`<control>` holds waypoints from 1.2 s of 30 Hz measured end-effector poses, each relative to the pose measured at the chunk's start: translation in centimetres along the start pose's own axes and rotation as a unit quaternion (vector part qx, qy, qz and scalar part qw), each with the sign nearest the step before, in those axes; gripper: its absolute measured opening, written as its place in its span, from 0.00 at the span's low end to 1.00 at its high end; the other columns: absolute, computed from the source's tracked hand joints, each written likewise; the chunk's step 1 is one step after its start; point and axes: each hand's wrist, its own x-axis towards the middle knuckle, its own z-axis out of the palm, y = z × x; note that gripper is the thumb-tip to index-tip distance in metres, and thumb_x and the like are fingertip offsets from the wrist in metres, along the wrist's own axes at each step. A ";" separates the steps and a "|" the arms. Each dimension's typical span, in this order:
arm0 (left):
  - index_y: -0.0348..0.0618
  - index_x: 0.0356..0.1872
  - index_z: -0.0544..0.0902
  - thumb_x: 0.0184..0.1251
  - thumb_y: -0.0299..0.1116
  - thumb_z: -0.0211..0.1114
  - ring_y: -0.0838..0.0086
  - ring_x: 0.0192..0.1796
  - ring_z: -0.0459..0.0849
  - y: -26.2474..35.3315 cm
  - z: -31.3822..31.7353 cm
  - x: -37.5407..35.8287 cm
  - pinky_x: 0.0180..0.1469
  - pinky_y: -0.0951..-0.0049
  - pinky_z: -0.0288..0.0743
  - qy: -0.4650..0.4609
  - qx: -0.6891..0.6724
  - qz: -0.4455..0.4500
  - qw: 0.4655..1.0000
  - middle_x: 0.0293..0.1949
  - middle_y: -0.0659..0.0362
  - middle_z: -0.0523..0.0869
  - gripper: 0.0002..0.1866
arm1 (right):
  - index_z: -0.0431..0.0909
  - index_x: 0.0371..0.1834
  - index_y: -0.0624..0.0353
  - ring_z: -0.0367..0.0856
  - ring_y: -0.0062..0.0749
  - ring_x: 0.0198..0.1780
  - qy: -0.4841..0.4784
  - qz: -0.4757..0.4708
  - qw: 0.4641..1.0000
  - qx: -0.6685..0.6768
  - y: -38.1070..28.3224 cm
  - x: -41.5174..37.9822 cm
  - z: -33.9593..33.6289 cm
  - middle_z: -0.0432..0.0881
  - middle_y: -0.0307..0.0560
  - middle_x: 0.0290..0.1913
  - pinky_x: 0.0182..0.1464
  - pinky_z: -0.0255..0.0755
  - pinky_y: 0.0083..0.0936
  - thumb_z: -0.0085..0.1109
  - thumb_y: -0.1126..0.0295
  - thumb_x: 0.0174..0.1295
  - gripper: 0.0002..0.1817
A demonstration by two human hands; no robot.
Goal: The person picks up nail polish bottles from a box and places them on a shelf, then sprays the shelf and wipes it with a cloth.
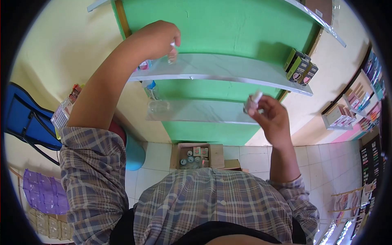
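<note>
My left hand reaches over the left part of the upper marbled shelf. Its fingers are closed on a small white-capped bottle, mostly hidden by the hand and blurred. In front of the lower shelf, my right hand pinches another small clear bottle with a white cap, tilted, between thumb and fingers. Close to my left forearm, a small pink and blue package stands on the upper shelf, partly covered by the arm.
Black and green boxes stand at the upper shelf's right end. A blue-topped bottle and a clear container are on the lower shelf's left. An open carton of jars and small boxes sits on the floor beside a teal bin.
</note>
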 end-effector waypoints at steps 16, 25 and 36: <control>0.36 0.48 0.83 0.66 0.32 0.67 0.75 0.42 0.84 3.2 7.5 1.9 0.48 0.73 0.76 0.093 -0.378 0.040 0.920 0.38 0.58 0.87 0.13 | 0.80 0.52 0.60 0.84 0.32 0.40 -0.062 -0.050 0.969 -0.234 -2.1 13.2 3.7 0.88 0.47 0.44 0.44 0.76 0.29 0.72 0.61 0.54 0.24; 0.32 0.50 0.82 0.63 0.29 0.70 0.76 0.42 0.84 4.3 8.1 0.7 0.46 0.73 0.77 0.111 -0.383 0.004 0.917 0.41 0.56 0.88 0.16 | 0.84 0.49 0.57 0.82 0.35 0.43 -0.033 -0.102 0.949 -0.296 -1.3 13.0 3.2 0.89 0.43 0.42 0.47 0.76 0.32 0.72 0.55 0.53 0.23; 0.38 0.52 0.83 0.59 0.35 0.74 0.70 0.45 0.85 4.0 9.3 1.1 0.50 0.69 0.78 0.161 -0.402 0.043 0.900 0.42 0.55 0.88 0.21 | 0.83 0.52 0.55 0.79 0.35 0.42 -0.020 -0.103 0.945 -0.308 -1.0 13.1 3.5 0.88 0.36 0.44 0.47 0.75 0.32 0.70 0.51 0.53 0.26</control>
